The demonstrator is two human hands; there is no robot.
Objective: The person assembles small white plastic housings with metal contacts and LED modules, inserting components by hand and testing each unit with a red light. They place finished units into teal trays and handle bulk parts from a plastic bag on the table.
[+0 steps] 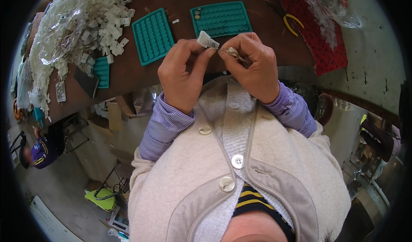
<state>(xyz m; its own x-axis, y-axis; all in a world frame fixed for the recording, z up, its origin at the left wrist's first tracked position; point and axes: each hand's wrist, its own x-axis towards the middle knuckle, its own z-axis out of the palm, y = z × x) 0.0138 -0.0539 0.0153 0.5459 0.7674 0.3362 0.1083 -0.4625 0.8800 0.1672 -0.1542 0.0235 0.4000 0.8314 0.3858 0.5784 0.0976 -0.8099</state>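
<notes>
My left hand [181, 75] pinches a small white plastic piece [207, 40] between thumb and fingers. Close beside it, my right hand [255, 66] grips a few thin, brownish metallic-looking pieces [234, 53]; their exact kind is too small to make out. The fingertips of both hands nearly meet above the table's near edge. Just beyond them lies a teal tray [227, 22] with rows of round hollows, and a few small round discs [198, 13] sit at its left end. A second teal tray [153, 36] lies to the left, beyond my left hand.
A large heap of white plastic pieces [101, 16] covers the table's left, partly under a clear plastic bag [64, 29]. Near it is a smaller teal tray [101, 71]. Yellow-handled pliers [293, 24] rest by a red patterned cloth [330, 55] at right. Another person [45, 149] is at far left.
</notes>
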